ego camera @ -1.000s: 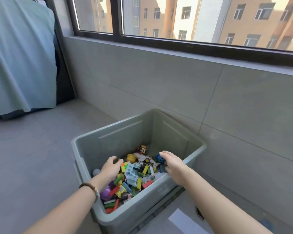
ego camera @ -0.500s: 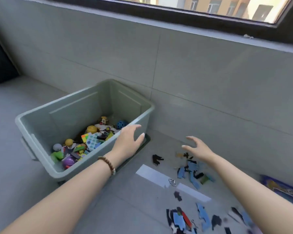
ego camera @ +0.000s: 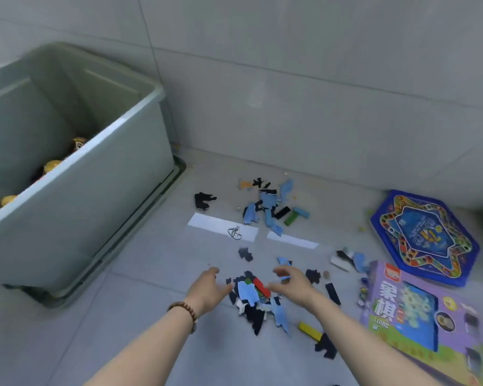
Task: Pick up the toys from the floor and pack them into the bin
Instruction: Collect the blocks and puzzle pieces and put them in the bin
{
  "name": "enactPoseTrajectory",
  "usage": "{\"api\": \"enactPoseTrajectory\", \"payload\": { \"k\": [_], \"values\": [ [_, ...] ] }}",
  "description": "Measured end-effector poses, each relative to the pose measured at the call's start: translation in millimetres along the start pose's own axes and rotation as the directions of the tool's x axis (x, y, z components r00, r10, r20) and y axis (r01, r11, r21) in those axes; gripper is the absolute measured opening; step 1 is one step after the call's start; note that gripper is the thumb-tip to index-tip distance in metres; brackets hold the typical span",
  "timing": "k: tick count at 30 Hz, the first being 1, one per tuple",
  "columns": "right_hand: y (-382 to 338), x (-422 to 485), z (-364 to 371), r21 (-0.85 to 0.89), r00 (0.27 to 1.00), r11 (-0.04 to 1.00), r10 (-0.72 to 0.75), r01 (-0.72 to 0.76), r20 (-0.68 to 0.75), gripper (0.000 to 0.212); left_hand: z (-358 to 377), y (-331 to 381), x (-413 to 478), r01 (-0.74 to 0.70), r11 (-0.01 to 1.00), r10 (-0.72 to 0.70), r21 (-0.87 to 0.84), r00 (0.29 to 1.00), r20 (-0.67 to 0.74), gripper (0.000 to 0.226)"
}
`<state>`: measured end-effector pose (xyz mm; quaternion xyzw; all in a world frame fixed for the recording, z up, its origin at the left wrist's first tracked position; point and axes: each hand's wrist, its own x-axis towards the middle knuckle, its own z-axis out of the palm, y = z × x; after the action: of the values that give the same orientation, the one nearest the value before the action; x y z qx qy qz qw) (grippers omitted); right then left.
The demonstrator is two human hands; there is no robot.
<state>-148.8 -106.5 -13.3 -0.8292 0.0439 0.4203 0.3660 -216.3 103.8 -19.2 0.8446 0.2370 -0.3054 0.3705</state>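
Note:
A grey-green plastic bin [ego camera: 101,174] stands at the left against the tiled wall, with a few yellow and patterned toys showing inside. On the floor lies a near pile of blue, black and red puzzle pieces [ego camera: 253,298]. My left hand [ego camera: 209,288] and my right hand [ego camera: 293,282] hover on either side of this pile, fingers spread and holding nothing. A second scatter of blue and black pieces [ego camera: 268,207] lies farther off by the wall, with a green block [ego camera: 290,218] in it.
A blue hexagonal game board [ego camera: 424,238] and a purple game box [ego camera: 418,316] lie at the right. A yellow block [ego camera: 310,330], a black piece [ego camera: 325,349] and two white strips [ego camera: 221,227] sit on the grey floor tiles.
My view swung from the bin down to the floor at the right. Both hands left the bin and came down to either side of the near puzzle pile.

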Motion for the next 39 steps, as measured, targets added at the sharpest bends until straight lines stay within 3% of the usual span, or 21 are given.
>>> {"api": "enactPoseTrajectory", "payload": {
  "k": [3,7,13,15,25,27,32,39],
  "values": [
    [11.8,18.1,24.9,-0.013,1.000,1.000,-0.006,0.006,0.024,0.063,28.4,-11.0,12.8,0.017,0.999,-0.017,-0.049,1.000,-0.001,0.068],
    [16.6,34.4,43.6,-0.098,0.997,0.994,-0.049,0.043,-0.059,0.060,50.0,-16.2,26.2,-0.007,0.965,-0.009,-0.261,0.998,-0.057,0.054],
    [19.6,43.6,51.8,-0.101,0.987,0.994,-0.061,0.046,-0.149,0.054,64.7,-18.2,34.6,0.071,0.757,-0.134,-0.650,0.990,-0.047,0.047],
    [21.4,45.9,53.1,-0.067,0.983,0.997,-0.048,0.037,-0.176,0.053,65.1,-13.4,36.2,0.090,0.703,-0.151,-0.705,0.988,-0.025,0.045],
    [24.9,50.0,52.4,-0.170,0.977,0.980,-0.131,0.101,-0.171,0.020,66.8,-11.0,41.6,0.043,0.835,-0.076,-0.548,0.996,-0.039,0.032],
    [27.8,50.4,51.6,-0.104,0.975,0.988,-0.130,0.113,-0.178,0.016,67.8,-10.5,41.7,0.055,0.851,-0.093,-0.522,0.995,-0.047,0.030],
    [27.1,49.4,40.9,0.262,0.974,0.955,-0.081,0.137,-0.213,0.004,67.6,-10.0,44.6,0.026,0.859,-0.074,-0.511,0.995,-0.073,0.024],
    [25.5,46.4,21.4,0.431,0.965,0.890,-0.034,0.147,-0.259,0.007,67.0,0.5,55.1,0.058,0.810,-0.145,-0.583,0.984,-0.104,0.016]
  ]
}}
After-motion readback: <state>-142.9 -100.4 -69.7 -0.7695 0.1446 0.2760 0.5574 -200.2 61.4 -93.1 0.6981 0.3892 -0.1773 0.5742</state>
